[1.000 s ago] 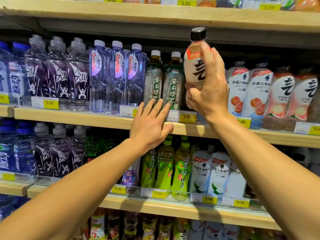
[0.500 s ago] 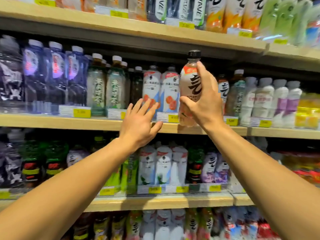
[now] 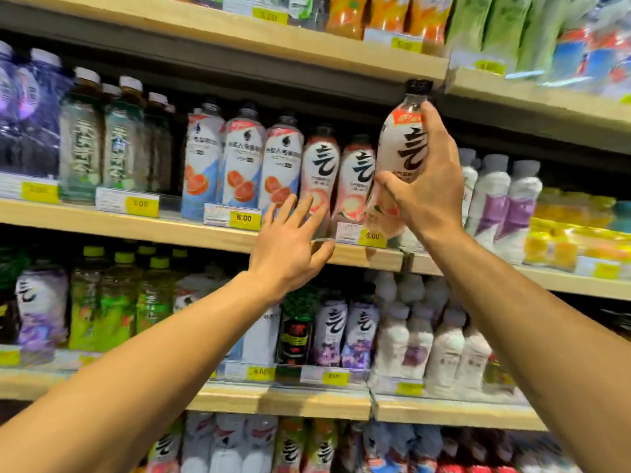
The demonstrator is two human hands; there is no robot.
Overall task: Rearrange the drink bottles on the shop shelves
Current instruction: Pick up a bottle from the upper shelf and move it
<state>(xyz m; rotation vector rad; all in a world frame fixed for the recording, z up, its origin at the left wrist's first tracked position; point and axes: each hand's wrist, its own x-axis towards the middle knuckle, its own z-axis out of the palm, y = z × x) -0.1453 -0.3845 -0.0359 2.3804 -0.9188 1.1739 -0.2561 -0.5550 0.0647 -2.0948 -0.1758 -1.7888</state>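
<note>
Since earlier frame: your view swung right along shelf, peach bottle carried with it, now beside matching pair. Left hand (image 3: 290, 249), frame centre: fingers spread, empty, hovering at shelf edge (image 3: 136, 227) below matching peach bottles (image 3: 338, 179). Right hand (image 3: 421, 186), right of centre: fingers wrapped round peach bottle (image 3: 401, 155), upright, slightly tilted, black cap near upper shelf. Gap lies just behind it, right of pair. Smooth waisted plastic, glossy sleeve label.
</note>
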